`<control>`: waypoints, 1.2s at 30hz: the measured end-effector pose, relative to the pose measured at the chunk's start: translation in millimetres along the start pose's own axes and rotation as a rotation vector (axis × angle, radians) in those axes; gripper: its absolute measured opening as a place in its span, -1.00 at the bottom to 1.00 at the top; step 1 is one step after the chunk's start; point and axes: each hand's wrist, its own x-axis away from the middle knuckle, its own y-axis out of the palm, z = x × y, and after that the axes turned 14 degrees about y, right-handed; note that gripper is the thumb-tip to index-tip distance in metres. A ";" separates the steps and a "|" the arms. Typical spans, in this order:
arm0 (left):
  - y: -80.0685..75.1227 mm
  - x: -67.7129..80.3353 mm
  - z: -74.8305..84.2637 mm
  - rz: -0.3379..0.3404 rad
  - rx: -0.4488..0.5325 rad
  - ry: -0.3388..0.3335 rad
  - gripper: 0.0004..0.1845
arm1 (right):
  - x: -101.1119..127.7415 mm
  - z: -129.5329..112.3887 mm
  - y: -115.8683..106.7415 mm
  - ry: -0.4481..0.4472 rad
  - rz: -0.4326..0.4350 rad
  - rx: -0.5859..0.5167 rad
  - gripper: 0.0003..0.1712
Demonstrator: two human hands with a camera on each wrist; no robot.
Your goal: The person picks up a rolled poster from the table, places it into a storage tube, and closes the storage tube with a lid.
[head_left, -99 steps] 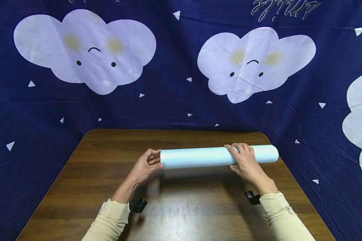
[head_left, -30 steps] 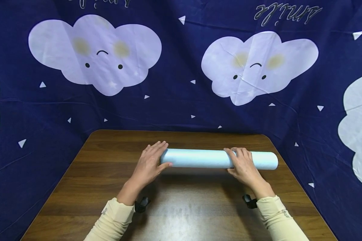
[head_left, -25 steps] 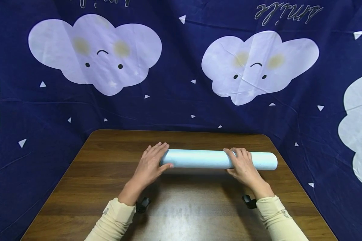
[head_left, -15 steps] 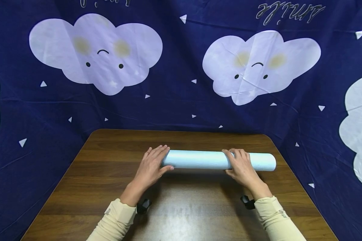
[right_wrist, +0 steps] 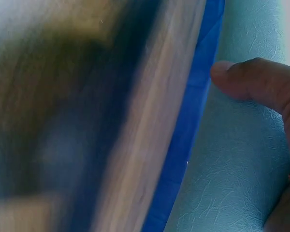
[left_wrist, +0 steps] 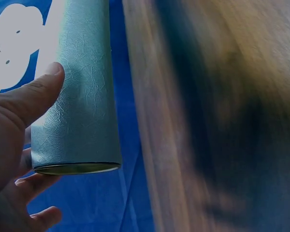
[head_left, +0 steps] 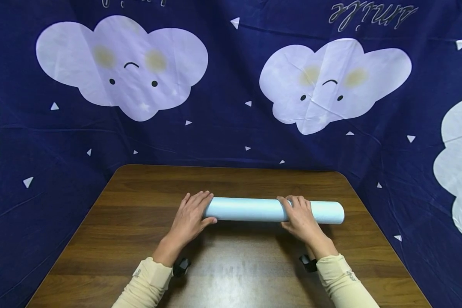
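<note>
A long light-blue tube (head_left: 246,209) with a crinkled, leather-like surface lies crosswise in front of the person in the head view. My left hand (head_left: 190,217) grips its left end, the thumb on the near side and the fingers over the far side. The left wrist view shows the thumb (left_wrist: 46,92) against the tube (left_wrist: 82,106), whose end has a thin rim; some fingers reach past that end. Right of the middle, my right hand (head_left: 301,218) holds the tube from above, with its thumb (right_wrist: 251,79) across the surface in the right wrist view.
The brown wooden table (head_left: 231,265) lies under the hands and tube, with shadows on it. Behind it hangs a dark blue cloth (head_left: 223,137) printed with clouds and triangles. Black wrist cameras sit below each hand, the left one (head_left: 182,267) and the right one (head_left: 308,263).
Both hands and the tube have come nearer the person and shifted slightly left. The left hand, whose fingers were bent at the tube's end 3.3 s ago, now wraps over it.
</note>
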 end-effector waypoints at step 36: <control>29.6 33.2 -30.0 -0.110 0.038 -0.088 -0.27 | 6.6 -31.8 51.2 0.036 -0.129 0.000 -0.10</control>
